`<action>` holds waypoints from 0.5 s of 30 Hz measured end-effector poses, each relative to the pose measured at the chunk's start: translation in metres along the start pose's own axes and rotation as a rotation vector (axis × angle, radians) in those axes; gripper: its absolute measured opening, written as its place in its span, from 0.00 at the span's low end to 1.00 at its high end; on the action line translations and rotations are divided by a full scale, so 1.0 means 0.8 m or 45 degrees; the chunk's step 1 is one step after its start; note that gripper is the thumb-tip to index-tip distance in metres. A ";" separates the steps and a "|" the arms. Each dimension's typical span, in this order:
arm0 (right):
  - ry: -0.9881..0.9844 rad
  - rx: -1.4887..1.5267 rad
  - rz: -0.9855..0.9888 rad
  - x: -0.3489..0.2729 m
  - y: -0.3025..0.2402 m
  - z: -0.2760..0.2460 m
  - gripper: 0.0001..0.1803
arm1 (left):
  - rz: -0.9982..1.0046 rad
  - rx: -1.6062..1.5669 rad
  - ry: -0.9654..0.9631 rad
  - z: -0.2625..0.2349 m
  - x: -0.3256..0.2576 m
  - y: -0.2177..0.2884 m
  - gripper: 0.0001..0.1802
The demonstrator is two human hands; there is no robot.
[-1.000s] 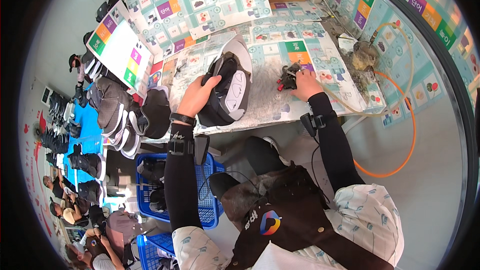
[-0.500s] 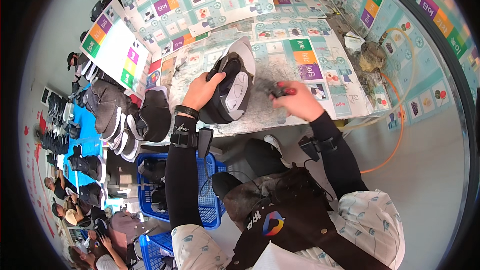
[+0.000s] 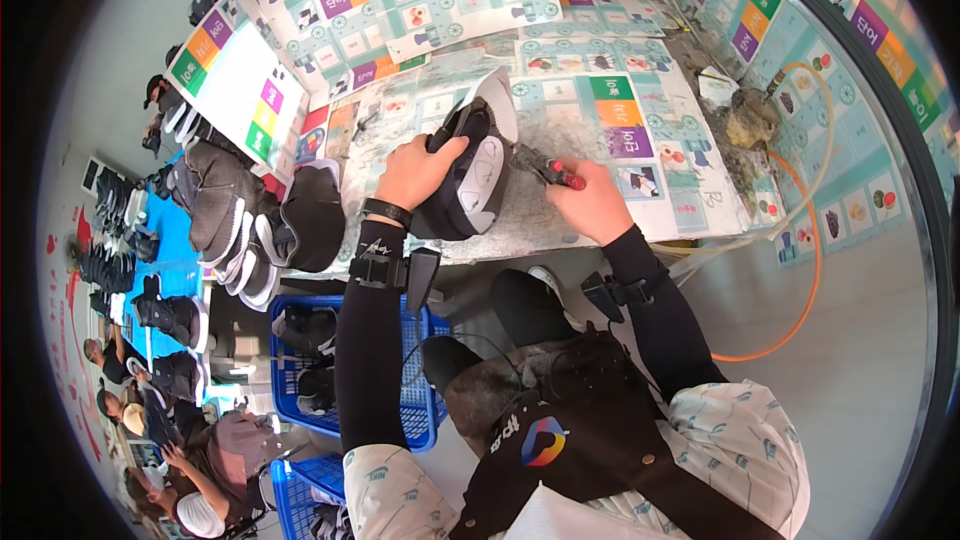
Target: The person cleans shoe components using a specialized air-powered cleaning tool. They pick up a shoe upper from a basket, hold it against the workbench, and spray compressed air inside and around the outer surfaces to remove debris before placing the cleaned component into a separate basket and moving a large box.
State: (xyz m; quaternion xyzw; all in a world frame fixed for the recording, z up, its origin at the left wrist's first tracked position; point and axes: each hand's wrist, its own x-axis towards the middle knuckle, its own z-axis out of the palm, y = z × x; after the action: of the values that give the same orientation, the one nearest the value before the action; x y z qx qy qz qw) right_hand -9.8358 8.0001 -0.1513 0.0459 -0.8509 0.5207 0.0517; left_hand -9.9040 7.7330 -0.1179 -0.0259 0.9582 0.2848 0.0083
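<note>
Shoe (image 3: pixel 470 175) gripped by left hand (image 3: pixel 420 168) on bench (image 3: pixel 610 215); right hand (image 3: pixel 590 202) beside it clenches red-handled pliers (image 3: pixel 548 168); more shoes (image 3: pixel 240 225) heaped left of it.

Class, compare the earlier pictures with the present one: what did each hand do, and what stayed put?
The right hand drew back from the far right of the table toward the shoe, carrying a red-handled tool now pointed at it. The left hand kept its hold on the shoe, which stayed in place.

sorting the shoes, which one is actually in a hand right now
The black shoe with the white sole on the table, gripped by the left hand; the others sit stacked at the left, untouched.
</note>
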 end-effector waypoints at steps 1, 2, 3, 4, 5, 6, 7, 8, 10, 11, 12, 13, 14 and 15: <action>0.011 0.079 -0.017 0.000 0.008 0.003 0.16 | -0.001 -0.003 0.011 0.002 -0.001 0.003 0.50; 0.007 0.079 -0.020 0.001 0.011 0.003 0.16 | -0.003 -0.006 0.019 0.004 -0.002 0.003 0.51; -0.160 0.066 -0.035 0.001 0.012 0.002 0.18 | -0.027 0.010 0.000 0.003 0.000 0.001 0.50; -0.327 0.052 -0.051 0.001 0.013 0.002 0.21 | -0.029 0.010 0.002 0.003 -0.001 -0.001 0.50; -0.328 0.052 -0.052 0.000 0.011 0.002 0.21 | -0.029 -0.005 0.002 0.002 -0.002 -0.001 0.50; -0.319 0.050 -0.022 -0.001 0.009 0.002 0.21 | -0.029 -0.021 0.003 0.002 -0.003 -0.001 0.50; -0.311 0.048 0.008 -0.002 0.008 0.001 0.22 | -0.030 -0.020 0.003 0.001 -0.003 -0.001 0.50; -0.310 0.048 0.008 -0.002 0.009 0.001 0.22 | -0.030 -0.012 -0.005 0.001 -0.004 0.002 0.51; 0.079 0.104 -0.024 -0.001 0.013 0.000 0.23 | -0.028 -0.004 -0.014 0.003 -0.003 0.004 0.51; 0.046 0.045 -0.031 0.003 0.011 -0.003 0.22 | -0.027 0.008 0.000 0.004 -0.002 0.002 0.51; 0.042 0.047 -0.032 0.003 0.007 -0.004 0.22 | -0.025 0.021 0.013 0.005 -0.002 -0.001 0.51; -0.112 0.039 -0.032 0.002 0.002 -0.007 0.22 | -0.030 0.022 0.015 0.003 -0.001 -0.005 0.51; -0.258 0.027 -0.024 0.000 -0.001 -0.011 0.22 | -0.025 0.001 0.001 0.002 -0.001 -0.004 0.50; -0.255 0.023 -0.019 -0.002 0.002 -0.012 0.22 | -0.021 -0.020 -0.013 0.002 0.000 -0.003 0.50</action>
State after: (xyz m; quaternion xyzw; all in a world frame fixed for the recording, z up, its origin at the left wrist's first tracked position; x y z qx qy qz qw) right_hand -9.8344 8.0092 -0.1490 0.1046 -0.8466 0.5209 -0.0303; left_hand -9.9036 7.7320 -0.1205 -0.0324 0.9557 0.2922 0.0153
